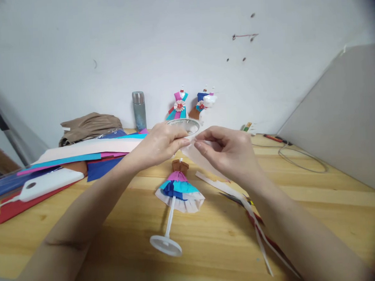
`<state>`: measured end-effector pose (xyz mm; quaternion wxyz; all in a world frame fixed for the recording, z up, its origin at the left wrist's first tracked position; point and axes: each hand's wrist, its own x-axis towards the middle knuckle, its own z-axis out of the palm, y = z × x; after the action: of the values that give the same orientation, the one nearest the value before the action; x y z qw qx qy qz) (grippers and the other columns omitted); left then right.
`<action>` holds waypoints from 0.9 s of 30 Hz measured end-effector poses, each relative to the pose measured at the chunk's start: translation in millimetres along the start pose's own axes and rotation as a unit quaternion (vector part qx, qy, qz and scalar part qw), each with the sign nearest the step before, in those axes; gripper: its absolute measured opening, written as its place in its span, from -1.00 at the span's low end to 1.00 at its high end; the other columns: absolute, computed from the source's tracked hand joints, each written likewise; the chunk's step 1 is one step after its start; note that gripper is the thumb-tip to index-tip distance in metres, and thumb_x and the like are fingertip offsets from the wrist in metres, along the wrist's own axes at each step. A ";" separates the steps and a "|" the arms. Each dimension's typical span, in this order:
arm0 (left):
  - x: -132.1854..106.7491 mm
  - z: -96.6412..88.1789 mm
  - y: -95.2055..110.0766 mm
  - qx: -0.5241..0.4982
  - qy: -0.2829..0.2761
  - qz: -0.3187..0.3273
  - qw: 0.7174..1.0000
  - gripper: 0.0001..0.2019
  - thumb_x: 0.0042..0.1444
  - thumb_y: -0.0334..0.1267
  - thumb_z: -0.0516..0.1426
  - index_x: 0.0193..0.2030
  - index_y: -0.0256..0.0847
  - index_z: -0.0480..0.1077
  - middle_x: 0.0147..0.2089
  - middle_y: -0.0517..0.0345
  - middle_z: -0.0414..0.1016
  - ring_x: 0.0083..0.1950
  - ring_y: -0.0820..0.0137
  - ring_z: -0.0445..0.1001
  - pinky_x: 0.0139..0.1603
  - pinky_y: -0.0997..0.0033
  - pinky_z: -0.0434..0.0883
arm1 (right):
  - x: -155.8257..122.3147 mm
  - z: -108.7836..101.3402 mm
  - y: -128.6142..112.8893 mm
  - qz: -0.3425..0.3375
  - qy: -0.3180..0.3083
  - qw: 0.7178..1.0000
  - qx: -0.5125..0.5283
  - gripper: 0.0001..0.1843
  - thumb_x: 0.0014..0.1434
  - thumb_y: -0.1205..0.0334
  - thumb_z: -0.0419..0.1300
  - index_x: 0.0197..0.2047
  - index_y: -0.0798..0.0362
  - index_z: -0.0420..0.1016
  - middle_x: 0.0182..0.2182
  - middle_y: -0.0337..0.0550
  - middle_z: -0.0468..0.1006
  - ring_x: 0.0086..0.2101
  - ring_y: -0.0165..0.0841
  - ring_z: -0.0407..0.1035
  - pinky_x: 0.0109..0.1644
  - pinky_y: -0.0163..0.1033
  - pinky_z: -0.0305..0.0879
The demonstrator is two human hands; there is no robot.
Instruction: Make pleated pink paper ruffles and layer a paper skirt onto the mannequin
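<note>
Above the middle of the table, my left hand (165,145) pinches a thin pale strip of crepe paper (204,160). My right hand (229,148) meets it from the other side, thumb and forefinger closed on the same paper. Below them a small mannequin stand (168,220) lies tipped with its round white base toward me. It wears a layered paper dress (179,185) in brown, pink, turquoise, blue and pale paper. Under my right wrist, narrow pale paper strips (222,183) lie across scissors (254,217) with red handles.
A round rimmed item (191,122) stands behind my hands, with several dressed miniature mannequins (179,107) by the wall. Leftward are a flask (139,111), brown cloth (93,126), coloured paper sheets (89,150) and a white corded device (52,183). A cable (303,167) curls at right.
</note>
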<state>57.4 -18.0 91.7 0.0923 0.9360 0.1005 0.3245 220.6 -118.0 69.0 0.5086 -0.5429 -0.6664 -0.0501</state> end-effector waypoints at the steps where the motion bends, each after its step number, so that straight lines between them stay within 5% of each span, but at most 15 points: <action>1: 0.3 0.2 0.6 0.003 -0.001 -0.001 1.000 -0.75 0.22 -0.32 0.06 -0.50 -0.23 0.33 -0.52 0.23 0.29 -0.40 0.45 0.25 -0.35 0.43 0.20 | -0.4 0.7 -0.8 0.003 -0.006 1.000 0.006 -0.92 0.10 0.25 0.22 -0.43 0.00 0.47 -0.56 -0.24 0.50 -0.58 -0.41 0.26 -0.47 -0.26 0.14; 8: 0.5 0.8 0.8 0.009 -0.009 -0.006 1.000 -0.70 0.25 -0.28 0.03 -0.53 -0.22 0.28 -0.55 0.24 0.24 -0.39 0.43 0.23 -0.28 0.40 0.20 | 1.7 0.0 -5.2 0.035 -0.027 0.997 0.057 -0.88 0.10 0.20 0.23 -0.46 -0.01 0.51 -0.55 -0.23 0.52 -0.54 -0.38 0.31 -0.48 -0.26 0.15; 27: 0.5 4.0 -0.4 -0.004 0.006 0.026 1.000 -0.76 0.23 -0.23 0.06 -0.46 -0.18 0.39 -0.54 0.25 0.32 -0.42 0.43 0.27 -0.03 0.30 0.36 | 0.7 12.7 7.4 0.073 0.057 0.995 0.027 -0.66 0.04 0.12 0.28 -0.61 0.00 0.23 -0.66 -0.33 0.24 -0.59 -0.45 0.11 -0.52 -0.27 0.02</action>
<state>60.2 -17.9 88.8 0.0866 0.9359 0.0758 0.3330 218.5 -106.6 59.8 0.5627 -0.5728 -0.5956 -0.0257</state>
